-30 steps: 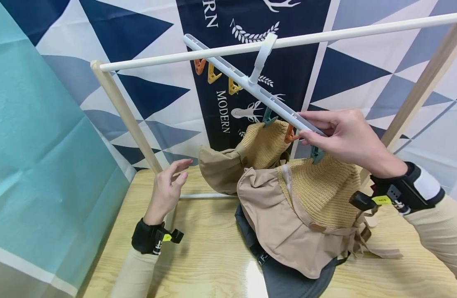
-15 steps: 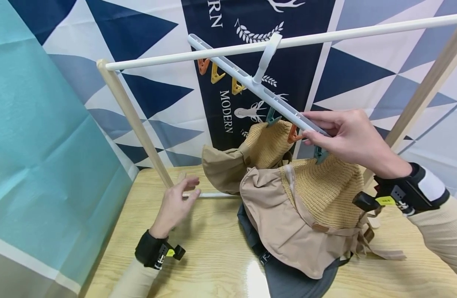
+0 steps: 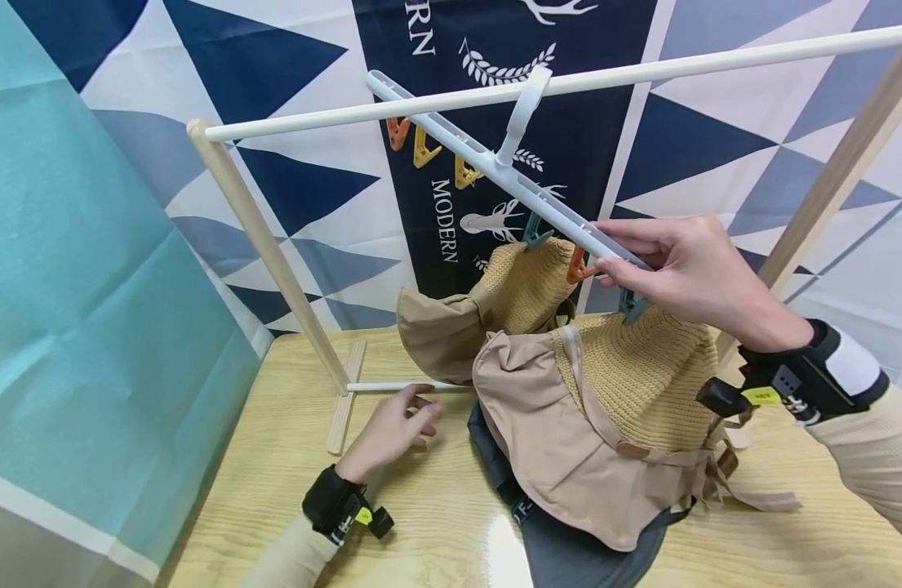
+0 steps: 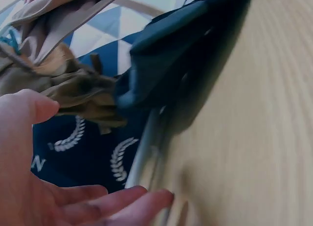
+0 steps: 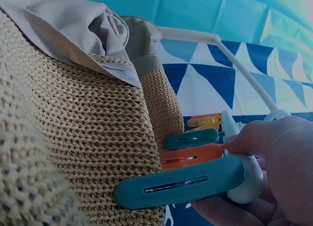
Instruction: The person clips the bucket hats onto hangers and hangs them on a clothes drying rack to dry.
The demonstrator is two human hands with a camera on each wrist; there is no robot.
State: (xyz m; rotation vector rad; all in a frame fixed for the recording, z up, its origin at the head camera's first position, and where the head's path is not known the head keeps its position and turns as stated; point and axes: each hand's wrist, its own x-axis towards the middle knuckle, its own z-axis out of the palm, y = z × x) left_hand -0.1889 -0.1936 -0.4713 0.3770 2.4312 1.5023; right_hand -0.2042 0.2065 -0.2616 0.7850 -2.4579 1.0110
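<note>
My right hand (image 3: 696, 273) grips the lower end of a white clip hanger (image 3: 520, 188), which hooks over the rack's top bar and slopes down to the right. A woven sun hat with a beige fabric brim (image 3: 634, 376) hangs nearest me, clipped by a teal clip (image 5: 181, 183). Behind it a second woven hat (image 3: 520, 282) hangs from another teal clip (image 3: 536, 231), an orange clip (image 3: 579, 265) between them. Under the front hat, a dark cap (image 3: 579, 551) lies on the table. My left hand (image 3: 392, 426) holds nothing, fingers loosely bent, left of the hats and close over the table.
Orange and yellow clips (image 3: 424, 149) hang along the hanger's upper half. The rack's top bar (image 3: 311, 120), wooden left post (image 3: 270, 253) and low white rail (image 3: 384, 386) frame the hats. A patterned cloth (image 3: 296, 65) covers the wall behind the wooden table (image 3: 421, 523).
My left hand has moved right and down, from beside the left post to near the low rail and the hats. My right hand keeps its grip on the hanger; the hats hang as before.
</note>
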